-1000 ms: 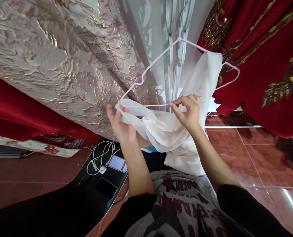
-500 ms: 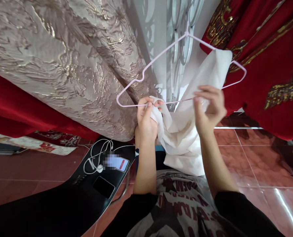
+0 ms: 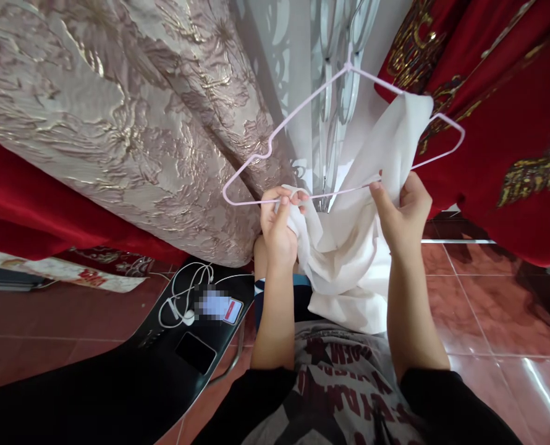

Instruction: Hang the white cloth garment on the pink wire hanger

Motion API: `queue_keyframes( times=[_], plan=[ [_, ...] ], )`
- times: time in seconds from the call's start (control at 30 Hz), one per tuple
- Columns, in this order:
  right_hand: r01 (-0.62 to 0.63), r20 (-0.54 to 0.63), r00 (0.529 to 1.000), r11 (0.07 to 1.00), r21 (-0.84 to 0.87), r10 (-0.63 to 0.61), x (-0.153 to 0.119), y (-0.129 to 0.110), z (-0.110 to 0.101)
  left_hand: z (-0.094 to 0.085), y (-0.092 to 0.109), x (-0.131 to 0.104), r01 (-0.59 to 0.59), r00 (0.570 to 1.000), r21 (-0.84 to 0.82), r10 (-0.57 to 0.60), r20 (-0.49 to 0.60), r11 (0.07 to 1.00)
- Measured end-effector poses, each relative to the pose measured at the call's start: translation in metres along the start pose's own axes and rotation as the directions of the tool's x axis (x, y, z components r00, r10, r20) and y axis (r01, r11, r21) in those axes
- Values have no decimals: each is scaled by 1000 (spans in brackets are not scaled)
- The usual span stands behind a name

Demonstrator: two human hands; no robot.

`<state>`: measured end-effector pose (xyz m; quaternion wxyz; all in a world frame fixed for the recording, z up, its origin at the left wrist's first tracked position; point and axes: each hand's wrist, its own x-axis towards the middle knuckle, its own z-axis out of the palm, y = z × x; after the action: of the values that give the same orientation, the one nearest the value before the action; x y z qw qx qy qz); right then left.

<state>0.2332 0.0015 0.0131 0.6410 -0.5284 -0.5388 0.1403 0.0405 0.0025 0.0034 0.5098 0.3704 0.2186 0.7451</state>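
A pale pink wire hanger [image 3: 308, 101] is in front of me, its hook end pointing up. White cloth [image 3: 386, 133] drapes over the hanger's right arm and bunches down to my lap. My left hand [image 3: 282, 225] pinches a bit of the cloth against the hanger's bottom bar, left of the middle. Farther right, my right hand [image 3: 403, 207] is closed around the cloth by the bottom bar, thumb on the near side; most of its fingers are behind the fabric.
Left, a black seat [image 3: 131, 364] holds a lit phone [image 3: 219, 306], a dark phone [image 3: 196, 353] and white earphones [image 3: 175, 309]. Embossed pinkish fabric [image 3: 131, 123] hangs at the left, red embroidered fabric [image 3: 502, 161] at the right. White scrollwork metal [image 3: 337, 111] stands behind the hanger.
My right hand has moved slightly right and down, its fingers passing behind the cloth. My left hand keeps its pinch, and the hanger has shifted only a little.
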Motion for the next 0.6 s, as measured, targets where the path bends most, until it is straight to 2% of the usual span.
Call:
queue_keyframes(
  times=[0.1, 0.2, 0.3, 0.4, 0.5, 0.53, 0.6],
  plan=[
    [-7, -12, 1000, 995, -103, 6, 5, -19, -6, -2, 3, 1, -2, 1000, 17, 2, 3, 1000],
    [-2, 8, 1000, 995, -100, 2, 18, -38, -12, -4, 3, 1, 1, 1000, 34, -1, 13, 999],
    [3, 63, 998, 1000, 3, -3, 41, -57, -13, -5, 3, 1, 1, 1000, 33, -2, 18, 999],
    [-66, 122, 992, 979, 193, 43, 77, -70, -15, -5, 4, 2, 9, 999, 31, -10, 33, 999],
    [-239, 219, 962, 897, 371, 166, 117, -64, -33, -6, 5, 2, 20, 999, 35, -22, 50, 999],
    [-290, 276, 942, 876, 387, 190, 128, -54, -44, -6, 6, 3, 21, 999, 36, -23, 48, 999],
    [-297, 339, 925, 883, 364, 172, 142, -24, -69, -8, 6, 4, 15, 999, 34, -16, 35, 999]
  ],
)
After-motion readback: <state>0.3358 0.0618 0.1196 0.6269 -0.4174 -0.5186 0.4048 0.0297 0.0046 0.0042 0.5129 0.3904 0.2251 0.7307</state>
